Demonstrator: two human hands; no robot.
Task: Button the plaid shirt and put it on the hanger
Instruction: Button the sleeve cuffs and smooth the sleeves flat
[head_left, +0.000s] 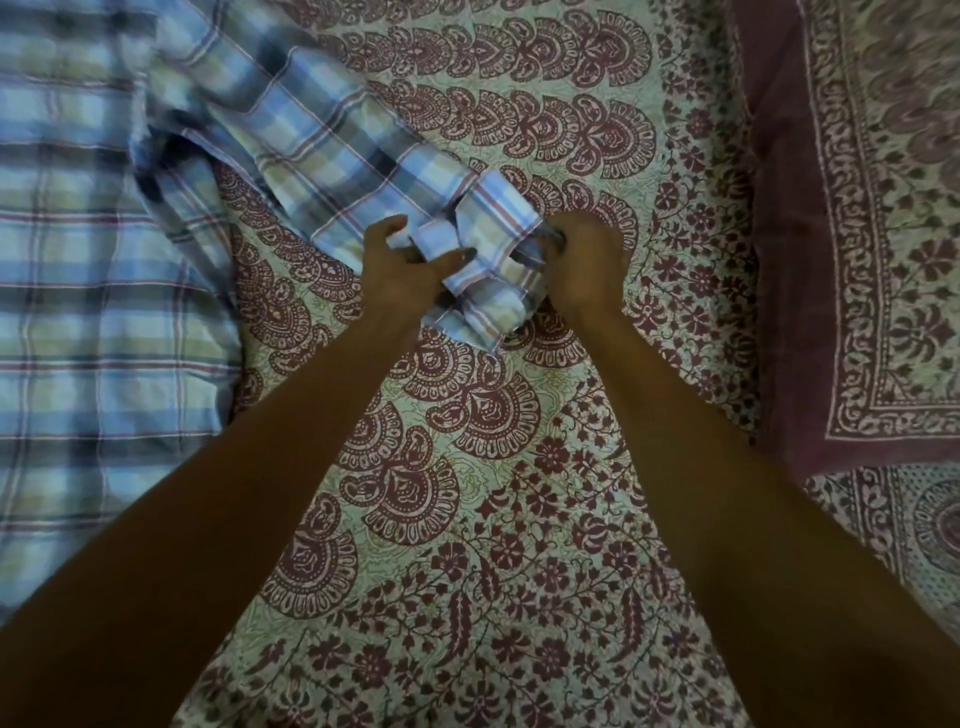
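**Plaid shirt** (93, 291): lies spread on the bed with its body at the left of the view. Soft woven cloth, checked in blue and cream with thin red lines.

**Sleeve** (311, 130): runs diagonally from upper left down to its cuff (488, 234) at centre, so its long axis points toward the person. The cuff is doubled over and creased, and sits between the two hands.

**Left grip** (400, 265): fingers curled, thumb pinching the cuff's near flap.

**Right grip** (584, 257): closed on the cuff's opposite edge, fingertips buried in cloth. Both grips are equally near the cuff.

**Judged step:** fastening the cuff. Button and hole cannot be made out and are possibly hidden in the fold.

**Bedsheet** (467, 467): matt, block-printed with maroon paisley and flowers.

**Pillow** (779, 260): at right, well apart from the cuff.

No hanger is in view.
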